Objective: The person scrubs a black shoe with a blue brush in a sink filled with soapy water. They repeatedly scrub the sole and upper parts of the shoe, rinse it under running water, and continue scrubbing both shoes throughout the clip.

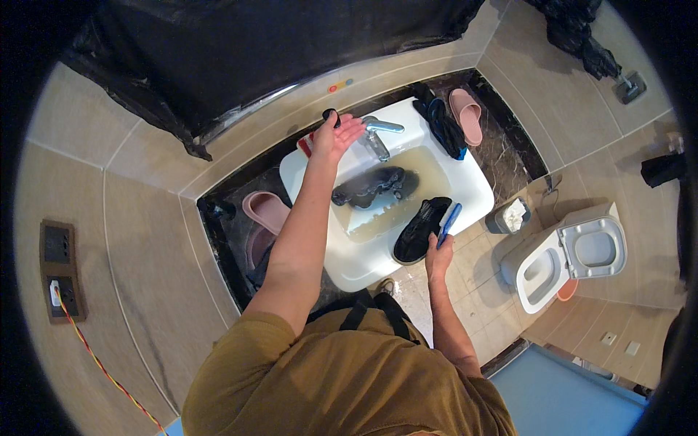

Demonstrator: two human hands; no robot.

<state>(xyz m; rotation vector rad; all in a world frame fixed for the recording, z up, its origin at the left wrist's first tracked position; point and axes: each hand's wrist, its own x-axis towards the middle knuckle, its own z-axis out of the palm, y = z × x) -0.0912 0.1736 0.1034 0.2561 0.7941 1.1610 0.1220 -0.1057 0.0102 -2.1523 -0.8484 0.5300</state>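
Note:
My right hand [439,255] grips a blue scrub brush [450,224] with pale bristles. Its bristles lie along the side of a black mesh shoe [419,234], which sits over the front rim of the white washbasin [354,267]. Near the chrome faucet [376,139], my left hand [339,139] is palm up with its fingers stretched out. A small black round object [329,114] is at the left thumb; whether it is held is unclear. Another dark shoe [371,186] lies partly under the murky water [431,169] in the basin.
Dark gloves or cloth [444,128] hang over the basin's right corner beside a pink slipper [467,117]. Another pink slipper [265,211] lies left of the basin. To the right are a waste bin [508,216] and a toilet [545,272]. A cord [92,351] runs from the left wall socket.

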